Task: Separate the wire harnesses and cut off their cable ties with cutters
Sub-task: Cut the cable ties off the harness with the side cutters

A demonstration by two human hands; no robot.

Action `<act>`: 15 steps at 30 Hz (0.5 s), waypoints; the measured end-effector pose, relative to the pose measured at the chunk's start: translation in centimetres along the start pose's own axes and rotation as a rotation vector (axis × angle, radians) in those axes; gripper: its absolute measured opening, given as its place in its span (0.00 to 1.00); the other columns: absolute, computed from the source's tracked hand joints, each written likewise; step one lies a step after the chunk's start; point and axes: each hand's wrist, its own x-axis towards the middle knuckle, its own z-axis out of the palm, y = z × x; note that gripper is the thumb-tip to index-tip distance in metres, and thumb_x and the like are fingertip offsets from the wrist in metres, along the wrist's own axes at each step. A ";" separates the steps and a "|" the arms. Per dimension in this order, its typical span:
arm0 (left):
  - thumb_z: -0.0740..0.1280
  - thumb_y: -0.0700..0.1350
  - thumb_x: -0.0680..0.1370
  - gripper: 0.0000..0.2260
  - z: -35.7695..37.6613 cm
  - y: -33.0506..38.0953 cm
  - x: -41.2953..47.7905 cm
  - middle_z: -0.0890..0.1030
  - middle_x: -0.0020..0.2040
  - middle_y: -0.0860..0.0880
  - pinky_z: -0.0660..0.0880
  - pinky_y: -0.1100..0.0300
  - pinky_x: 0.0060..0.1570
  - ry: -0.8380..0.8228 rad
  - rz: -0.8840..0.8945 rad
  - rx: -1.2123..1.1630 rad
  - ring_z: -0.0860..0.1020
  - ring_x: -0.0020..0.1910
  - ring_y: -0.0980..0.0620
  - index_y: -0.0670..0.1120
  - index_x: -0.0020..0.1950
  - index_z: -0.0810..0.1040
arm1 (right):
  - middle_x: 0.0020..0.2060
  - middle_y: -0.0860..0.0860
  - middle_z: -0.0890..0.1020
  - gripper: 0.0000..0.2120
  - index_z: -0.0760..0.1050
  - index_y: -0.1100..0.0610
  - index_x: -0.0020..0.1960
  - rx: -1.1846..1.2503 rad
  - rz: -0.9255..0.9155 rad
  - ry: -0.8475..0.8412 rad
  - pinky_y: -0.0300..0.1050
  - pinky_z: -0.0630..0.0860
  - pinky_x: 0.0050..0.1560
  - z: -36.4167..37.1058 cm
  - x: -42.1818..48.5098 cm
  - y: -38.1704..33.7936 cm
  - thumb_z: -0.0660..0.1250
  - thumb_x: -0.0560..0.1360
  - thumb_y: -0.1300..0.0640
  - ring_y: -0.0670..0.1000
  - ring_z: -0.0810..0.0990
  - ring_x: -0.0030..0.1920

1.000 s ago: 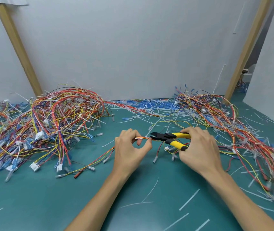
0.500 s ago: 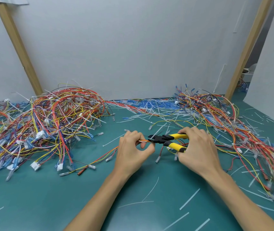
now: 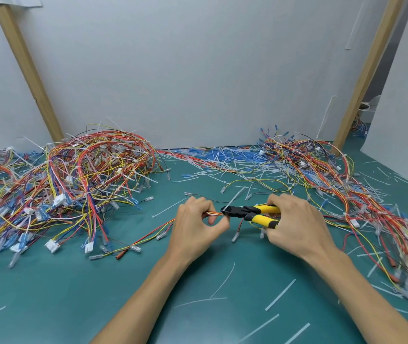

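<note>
Item: cutters (image 3: 250, 212) at wire harness (image 3: 214, 213), mid worktop (image 3: 74, 294).
Long axis approx. level, black nose pointed left; yellow handles slightly apart. Harness thin, red/orange/yellow. L hand (image 3: 198, 227) grip: harness pinched betw. thumb & fingers. R hand (image 3: 294, 222) grip: curled round handles.

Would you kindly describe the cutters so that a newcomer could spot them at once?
On the green table, between the left wire heap and the right wire heap, two hands meet near the middle. The right hand grips the cutters, their black nose at the thin harness pinched by the left hand. Nothing else here has yellow handles.
</note>
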 end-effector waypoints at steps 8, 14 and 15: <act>0.75 0.46 0.69 0.21 -0.2 -0.4 -0.1 0.66 0.27 0.55 0.63 0.57 0.39 -0.053 0.021 0.079 0.69 0.37 0.50 0.52 0.28 0.63 | 0.29 0.47 0.76 0.10 0.74 0.49 0.41 -0.019 -0.007 -0.066 0.43 0.67 0.32 0.2 -0.1 0.4 0.63 0.62 0.47 0.56 0.76 0.36; 0.75 0.48 0.69 0.19 0.0 -0.9 0.1 0.69 0.28 0.53 0.64 0.56 0.40 -0.090 -0.017 0.086 0.69 0.37 0.51 0.50 0.28 0.65 | 0.31 0.46 0.76 0.09 0.72 0.49 0.42 -0.088 -0.038 -0.075 0.44 0.65 0.33 0.6 0.0 0.3 0.63 0.64 0.47 0.55 0.74 0.36; 0.74 0.48 0.68 0.19 0.0 -1.0 0.1 0.70 0.28 0.53 0.64 0.57 0.40 -0.095 -0.020 0.087 0.69 0.37 0.52 0.50 0.28 0.65 | 0.32 0.46 0.76 0.09 0.72 0.49 0.42 -0.084 -0.044 -0.082 0.44 0.65 0.33 0.7 0.0 0.3 0.63 0.64 0.47 0.54 0.74 0.37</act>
